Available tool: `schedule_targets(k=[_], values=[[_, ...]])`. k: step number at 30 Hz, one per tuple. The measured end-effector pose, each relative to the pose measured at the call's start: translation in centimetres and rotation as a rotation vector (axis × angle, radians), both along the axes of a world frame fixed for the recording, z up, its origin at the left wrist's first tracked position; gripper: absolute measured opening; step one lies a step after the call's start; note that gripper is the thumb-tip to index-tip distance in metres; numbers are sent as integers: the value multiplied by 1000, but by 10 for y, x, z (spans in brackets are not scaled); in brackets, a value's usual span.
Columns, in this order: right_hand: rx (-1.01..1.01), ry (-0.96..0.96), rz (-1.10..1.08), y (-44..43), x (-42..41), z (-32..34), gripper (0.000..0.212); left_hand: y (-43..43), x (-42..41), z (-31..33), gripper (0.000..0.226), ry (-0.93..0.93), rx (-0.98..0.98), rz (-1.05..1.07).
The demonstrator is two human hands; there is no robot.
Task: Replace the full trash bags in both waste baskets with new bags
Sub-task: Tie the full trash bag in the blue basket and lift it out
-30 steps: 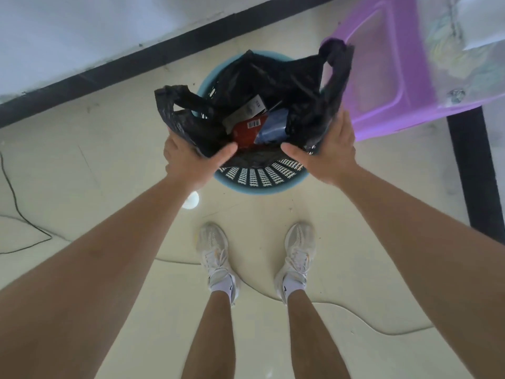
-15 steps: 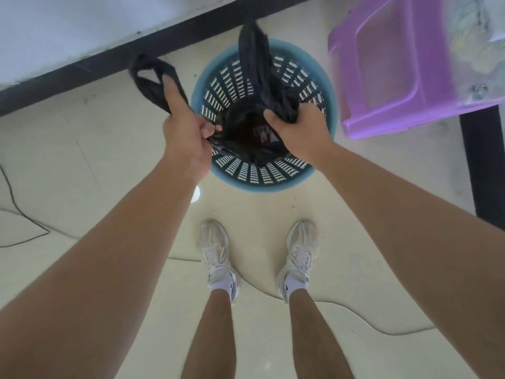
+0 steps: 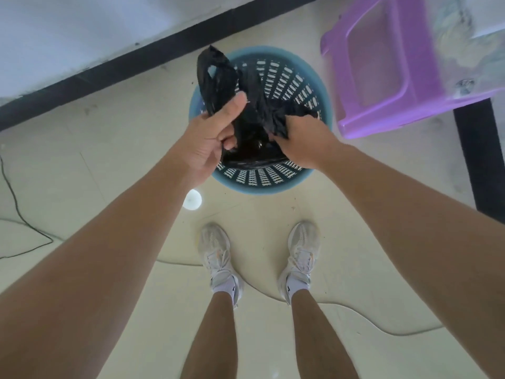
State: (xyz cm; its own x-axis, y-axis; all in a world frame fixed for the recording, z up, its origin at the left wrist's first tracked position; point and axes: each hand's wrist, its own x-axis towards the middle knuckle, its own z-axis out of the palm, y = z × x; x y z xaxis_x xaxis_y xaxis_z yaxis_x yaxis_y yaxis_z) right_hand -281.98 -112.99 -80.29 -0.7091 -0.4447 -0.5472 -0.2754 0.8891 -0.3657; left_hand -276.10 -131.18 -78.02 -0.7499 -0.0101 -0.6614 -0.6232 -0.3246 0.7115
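One black trash bag [image 3: 255, 119] sits inside one blue slotted waste basket [image 3: 262, 187]. Its body is down in the basket and its gathered top is drawn up above the rim. Only this one basket shows. The bag's mouth is pulled nearly closed, so what is inside cannot be made out. One loop handle [image 3: 216, 75] stands up on the left side of the bag.

Two hands are on the bag. The left hand [image 3: 207, 140] grips the plastic just below that loop, its fingers curled in and its thumb [image 3: 235, 105] pressed flat against the bag, pointing up. The right hand [image 3: 300, 143] clutches the bunched plastic on the opposite side. Its fingers are buried in the folds, so their exact lie cannot be told. The hands are near each other over the near half of the basket.

The basket stands on a pale, glossy floor [image 3: 109, 173]. Two white shoes [image 3: 216, 253] are planted just in front of it. One purple plastic stool [image 3: 410, 77] stands just beside the basket on the right. A dark upright post [image 3: 478, 160] stands beyond the stool. One thin black cable [image 3: 16, 209] lies at the left, and one pale cable [image 3: 369, 321] runs behind the feet. A black baseboard [image 3: 109, 75] runs along the foot of a white wall [image 3: 82, 28] behind the basket.
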Motion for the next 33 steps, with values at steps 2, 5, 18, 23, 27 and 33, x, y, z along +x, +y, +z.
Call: schedule_targets(k=[2, 5, 18, 23, 27, 33], values=[[68, 4, 113, -1, -1, 3, 27, 6, -1, 11, 14, 0, 43, -47], [70, 7, 155, 1, 1, -1, 33, 13, -8, 19, 24, -54, -63, 92], [-390, -119, -611, 46, 28, -21, 39, -10, -35, -16, 22, -94, -69, 352], [-496, -139, -618, 32, 16, -31, 40, -3, -34, -41, 33, -93, -328, 119], [-498, -108, -542, 30, 11, -42, 38, -1, -42, -45, 40, -61, -127, 306], [-473, 55, -324, 34, 9, -45, 33, 0, -38, -39, 34, -129, -66, -113]])
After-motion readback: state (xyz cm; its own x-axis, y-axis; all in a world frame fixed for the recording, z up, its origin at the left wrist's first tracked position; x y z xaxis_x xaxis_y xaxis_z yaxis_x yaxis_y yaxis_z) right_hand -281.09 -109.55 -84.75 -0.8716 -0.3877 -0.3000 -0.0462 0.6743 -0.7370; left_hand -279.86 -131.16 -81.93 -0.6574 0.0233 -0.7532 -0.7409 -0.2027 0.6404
